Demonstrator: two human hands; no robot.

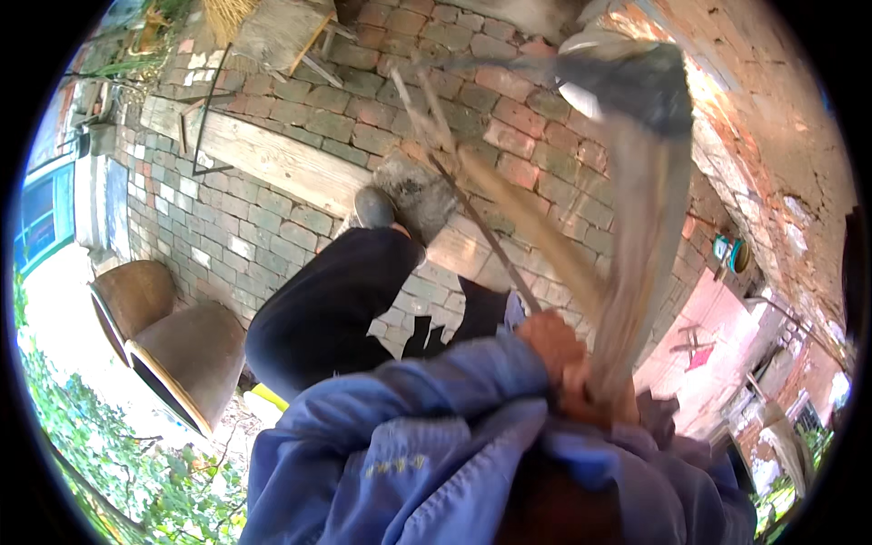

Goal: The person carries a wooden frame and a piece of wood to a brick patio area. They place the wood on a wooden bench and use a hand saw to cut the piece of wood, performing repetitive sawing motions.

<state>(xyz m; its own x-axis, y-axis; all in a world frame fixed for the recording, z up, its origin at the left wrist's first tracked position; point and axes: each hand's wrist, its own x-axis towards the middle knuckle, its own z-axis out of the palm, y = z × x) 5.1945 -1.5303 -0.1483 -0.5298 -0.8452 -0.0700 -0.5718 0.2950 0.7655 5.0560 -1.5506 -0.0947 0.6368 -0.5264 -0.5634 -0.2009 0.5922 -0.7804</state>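
My right hand [592,400] is closed round the thick wooden handle [634,236] of a long tool. At its far end is a dark metal head [636,86], too blurred to name exactly. Just to the left, my left hand [552,345] is closed, and a thin dark rod [481,222] runs up and left from its fingers. Beyond the hands a pale pole [527,213] with a forked end [422,109] slants away and passes behind the thick handle. The hands are close together, and my right fingers are partly hidden.
My left shoe [374,207] is beside a rough stone block [418,195]. A long plank [263,156] and a small wooden stool [282,36] are on the brick paving [363,109]. Large brown pots [191,363] lie at left. A pink board [704,350] lies by the wall at right.
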